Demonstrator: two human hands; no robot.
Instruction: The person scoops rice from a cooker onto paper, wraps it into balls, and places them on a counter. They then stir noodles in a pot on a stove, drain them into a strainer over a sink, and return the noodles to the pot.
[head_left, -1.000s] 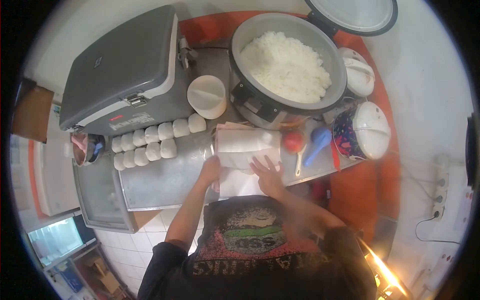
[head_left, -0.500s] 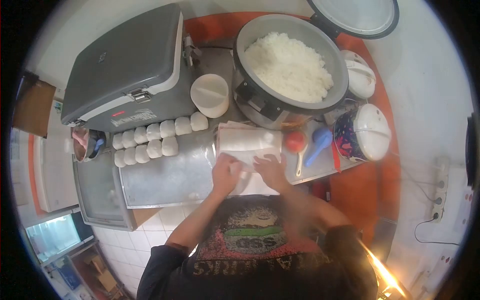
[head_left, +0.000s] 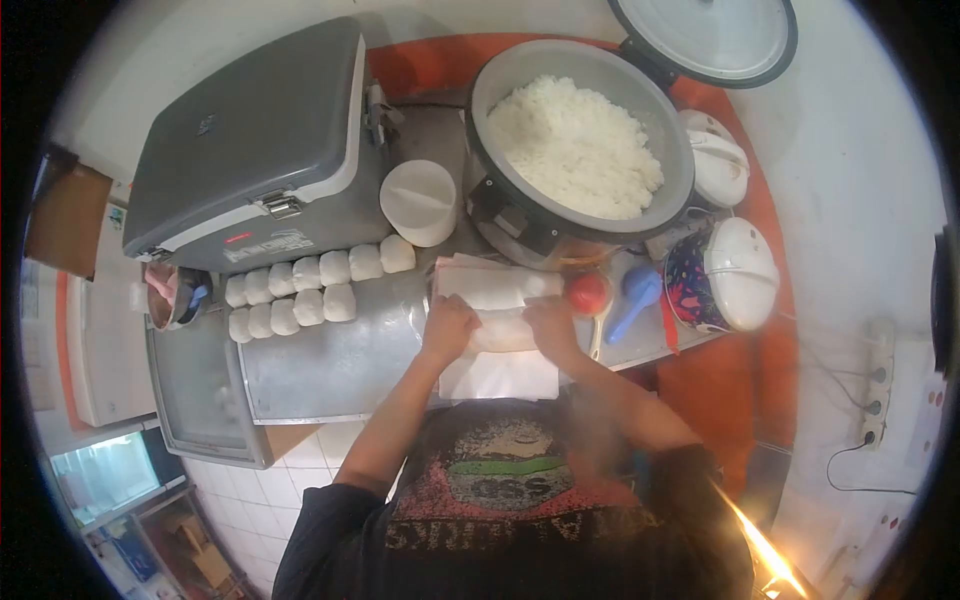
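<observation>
A stack of white wrapping paper (head_left: 498,376) lies at the counter's front edge. On it is a folded paper packet (head_left: 503,334), its contents hidden. My left hand (head_left: 450,326) is closed on the packet's left end. At the right end, my right hand (head_left: 549,328) grips the paper with bent fingers. A small white cylinder-shaped thing (head_left: 537,285) sits on the stack just beyond my right hand. Beside that hand are a red-headed scoop (head_left: 587,293) with a pale handle and a blue rice paddle (head_left: 638,295).
Behind the stack stands a large cooker of white rice (head_left: 580,150), lid raised. Two rows of wrapped white parcels (head_left: 310,285) line the metal counter (head_left: 380,340) before a grey cooler box (head_left: 250,150). A white tub (head_left: 418,205) and a patterned rice cooker (head_left: 735,275) stand nearby.
My right hand's fingers, spread over the paper before, have curled in at the packet's right end. The paper between my hands is now folded into a packet. The view has tilted slightly upward.
</observation>
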